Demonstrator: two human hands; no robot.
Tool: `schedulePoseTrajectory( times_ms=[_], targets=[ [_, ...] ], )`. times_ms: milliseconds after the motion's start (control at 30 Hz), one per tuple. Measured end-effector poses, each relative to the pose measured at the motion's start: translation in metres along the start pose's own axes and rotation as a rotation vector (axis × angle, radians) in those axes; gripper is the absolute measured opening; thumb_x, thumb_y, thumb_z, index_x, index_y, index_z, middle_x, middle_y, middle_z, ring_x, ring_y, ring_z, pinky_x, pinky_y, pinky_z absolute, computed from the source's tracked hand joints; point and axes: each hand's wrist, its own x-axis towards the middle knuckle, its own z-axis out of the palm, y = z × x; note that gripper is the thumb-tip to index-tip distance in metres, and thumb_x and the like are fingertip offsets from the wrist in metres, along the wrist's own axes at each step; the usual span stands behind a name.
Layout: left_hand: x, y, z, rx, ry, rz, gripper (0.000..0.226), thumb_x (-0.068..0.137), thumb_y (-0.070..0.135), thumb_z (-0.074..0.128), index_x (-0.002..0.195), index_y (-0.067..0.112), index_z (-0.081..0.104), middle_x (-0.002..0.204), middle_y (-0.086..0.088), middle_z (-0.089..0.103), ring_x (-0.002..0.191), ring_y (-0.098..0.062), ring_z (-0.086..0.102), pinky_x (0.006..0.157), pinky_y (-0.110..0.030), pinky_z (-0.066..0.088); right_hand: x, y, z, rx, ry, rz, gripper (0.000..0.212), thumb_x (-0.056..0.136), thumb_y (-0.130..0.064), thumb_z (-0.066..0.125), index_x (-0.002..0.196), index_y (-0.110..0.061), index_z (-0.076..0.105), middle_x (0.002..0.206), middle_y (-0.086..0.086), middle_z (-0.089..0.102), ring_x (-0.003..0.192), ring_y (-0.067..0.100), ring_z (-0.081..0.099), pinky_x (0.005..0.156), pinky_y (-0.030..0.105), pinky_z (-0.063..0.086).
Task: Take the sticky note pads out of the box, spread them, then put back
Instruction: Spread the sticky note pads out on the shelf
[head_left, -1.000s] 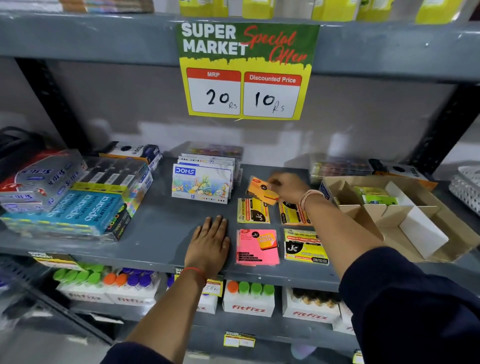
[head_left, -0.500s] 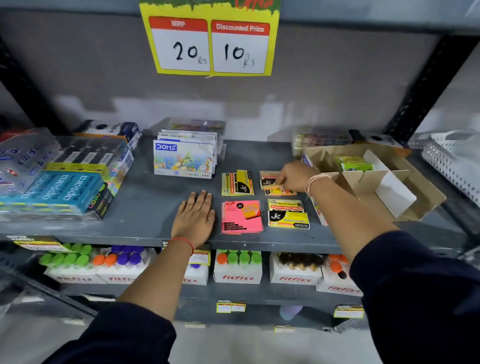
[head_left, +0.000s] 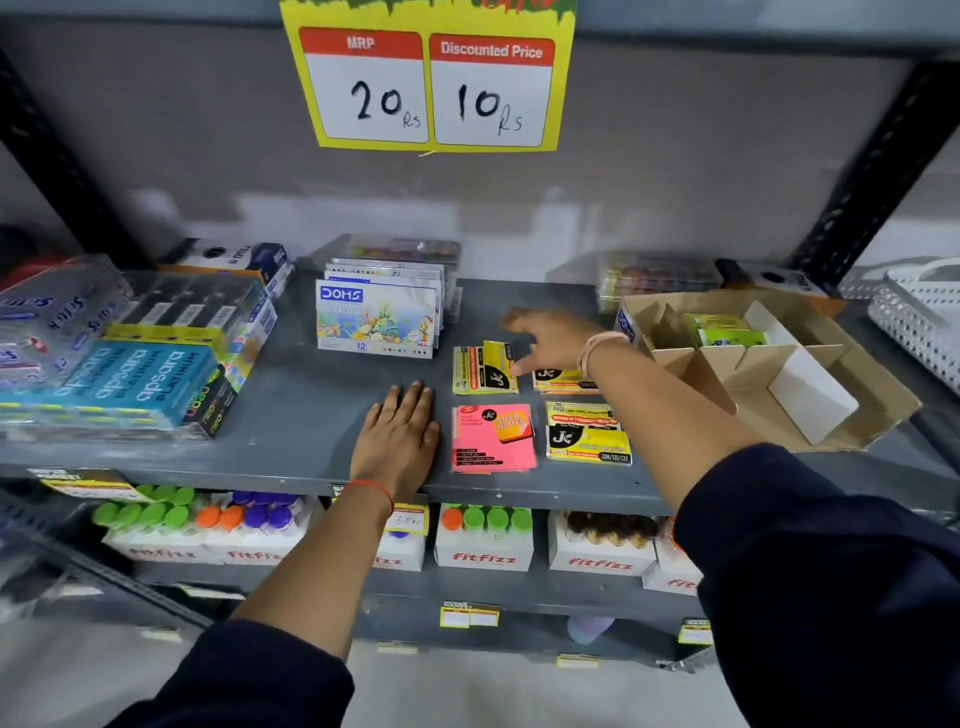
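Several sticky note pads lie spread on the grey shelf (head_left: 311, 415): a pink pad (head_left: 492, 439) and a yellow pad (head_left: 587, 434) in front, a yellow pad (head_left: 484, 368) and a part-hidden yellow pad (head_left: 558, 379) behind. My right hand (head_left: 553, 338) hovers over the back two pads, fingers spread, holding nothing. My left hand (head_left: 397, 441) lies flat on the shelf just left of the pink pad. The open cardboard box (head_left: 810, 395) with dividers stands at the right, with green pads (head_left: 724, 330) inside.
A stack of DOMS colour boxes (head_left: 376, 317) stands behind the pads. Apsara pencil packs (head_left: 135, 384) fill the left side. A white basket (head_left: 919, 317) sits far right. A price sign (head_left: 428, 88) hangs overhead; Fitfizz boxes (head_left: 483, 540) fill the shelf below.
My right hand set the orange-yellow pad down in the back row, let go and lifted with its fingers spread. The left hand has stayed flat.
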Motion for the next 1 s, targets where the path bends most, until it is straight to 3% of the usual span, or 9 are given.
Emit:
schedulePoseTrajectory(
  times_ms=[100,200,267,467,600,700,900,1000],
  targets=[
    [0.001,-0.002,0.002,0.008,-0.014,-0.001,0.058,0.094,0.04,0.011,0.147,0.017,0.007,0.16,0.0,0.005,0.148,-0.02,0.001,0.121,-0.036,0.004,0.018,-0.013,0.008,0.063,-0.085,-0.04,0.086,0.081,-0.026,0.071,0.149,-0.021,0.019,0.159,0.004,0.018,0.144,0.025,0.024,0.117,0.034,0.022],
    [0.001,-0.003,0.005,0.018,0.013,0.013,0.089,0.067,0.051,-0.012,0.147,0.018,0.008,0.159,0.0,0.007,0.148,-0.021,0.003,0.121,-0.037,0.005,0.03,-0.016,0.018,0.121,-0.158,0.008,0.1,0.075,-0.019,0.077,0.15,-0.024,0.012,0.155,0.007,0.028,0.139,0.028,0.035,0.111,0.034,0.031],
    [0.001,-0.005,0.008,0.027,0.032,0.011,0.093,0.063,0.05,-0.014,0.147,0.018,0.009,0.159,0.0,0.009,0.148,-0.02,0.003,0.121,-0.037,0.005,0.035,-0.014,0.022,0.132,-0.188,0.043,0.102,0.073,-0.017,0.078,0.149,-0.025,0.011,0.152,0.01,0.035,0.133,0.032,0.042,0.105,0.037,0.038],
    [0.002,-0.004,0.008,0.006,0.026,0.014,0.088,0.068,0.051,-0.009,0.147,0.017,0.013,0.159,0.0,0.012,0.148,-0.021,0.006,0.12,-0.037,0.007,0.036,-0.012,0.021,0.1,-0.111,0.029,0.097,0.068,-0.018,0.081,0.146,-0.016,0.023,0.148,0.012,0.04,0.131,0.032,0.044,0.104,0.038,0.041],
    [0.002,-0.002,0.004,-0.009,-0.005,0.0,0.055,0.096,0.035,0.016,0.147,0.017,0.01,0.159,0.0,0.008,0.148,-0.021,0.003,0.12,-0.036,0.005,0.014,-0.008,0.003,0.163,0.08,0.056,0.091,0.069,-0.018,0.081,0.143,-0.01,0.03,0.147,0.012,0.042,0.13,0.03,0.045,0.104,0.034,0.04],
    [0.002,-0.002,0.002,-0.003,0.011,0.0,0.052,0.098,0.027,0.025,0.147,0.015,0.012,0.159,-0.002,0.01,0.147,-0.023,0.006,0.12,-0.038,0.007,-0.017,0.002,-0.016,0.174,0.135,0.095,0.09,0.067,-0.019,0.081,0.142,-0.01,0.032,0.145,0.01,0.044,0.13,0.028,0.046,0.104,0.031,0.039],
    [-0.001,0.002,0.001,-0.023,-0.006,-0.006,0.051,0.099,0.026,0.024,0.147,0.012,0.014,0.159,-0.004,0.01,0.147,-0.023,0.004,0.12,-0.038,0.005,-0.083,0.015,-0.001,0.132,-0.051,0.17,0.072,0.066,-0.01,0.08,0.128,-0.017,0.045,0.117,0.009,0.056,0.099,0.026,0.053,0.08,0.031,0.043],
    [-0.003,0.002,0.002,-0.03,-0.03,-0.018,0.051,0.099,0.026,0.022,0.147,0.012,0.012,0.159,-0.005,0.008,0.147,-0.024,0.003,0.121,-0.038,0.004,-0.096,0.016,0.015,0.11,-0.125,0.192,0.064,0.068,-0.012,0.079,0.123,-0.016,0.047,0.114,0.009,0.056,0.094,0.024,0.052,0.078,0.03,0.043]
  ],
)
